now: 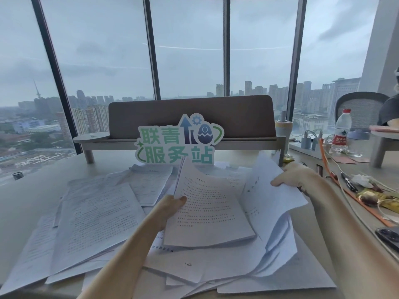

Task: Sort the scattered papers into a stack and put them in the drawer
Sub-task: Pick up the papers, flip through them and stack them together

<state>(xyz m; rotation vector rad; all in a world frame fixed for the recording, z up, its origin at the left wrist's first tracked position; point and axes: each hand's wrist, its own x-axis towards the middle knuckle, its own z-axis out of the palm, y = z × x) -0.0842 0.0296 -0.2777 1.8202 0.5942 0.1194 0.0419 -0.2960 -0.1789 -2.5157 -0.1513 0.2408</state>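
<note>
Several printed white sheets lie scattered over the desk, with a large loose sheet at the left. My left hand grips the left edge of a thick sheaf of papers, thumb on top, lifted above the pile. My right hand pinches a bundle of loose sheets at its right edge, held up beside the sheaf. More sheets lie heaped under both. No drawer is in view.
A shaped sign with green characters stands against a desk shelf behind the papers. At the right are a water bottle, chargers and cables, an orange strap, pens, wrappers and a phone. A window wall is beyond.
</note>
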